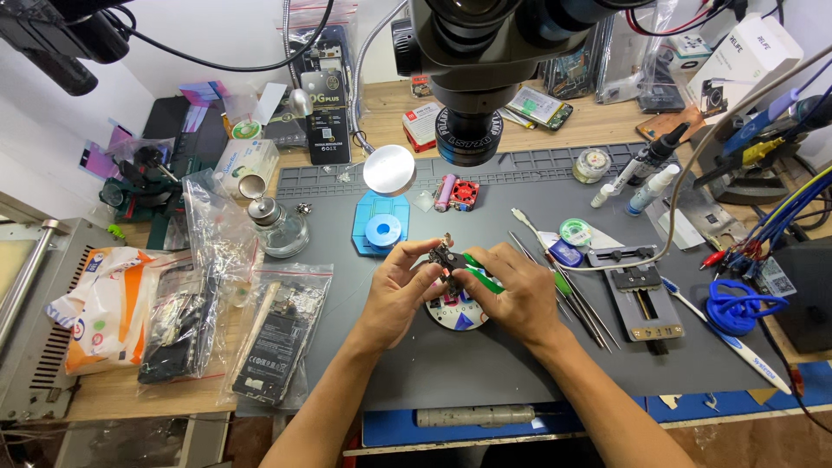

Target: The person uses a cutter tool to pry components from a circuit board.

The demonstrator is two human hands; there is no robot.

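Note:
Both my hands meet over the middle of a grey work mat (520, 364). My left hand (394, 295) pinches a small dark circuit part (445, 258) between thumb and fingers. My right hand (516, 295) holds a green-handled tool (479, 270) whose tip rests against that part. Under the hands lies a round white disc (457, 315) with coloured marks. A black microscope head (472, 52) hangs above the mat, and a round mirror-like lamp (389, 170) stands just behind my hands.
Plastic bags with phone parts (277, 338) lie left. A glass solvent bottle (282, 227), a blue tape holder (381, 227), tweezers (568, 290), a metal board clamp (641, 299), small bottles (646, 186) and blue cable (737, 308) surround the mat. Boxes and a soldering station stand at the back right.

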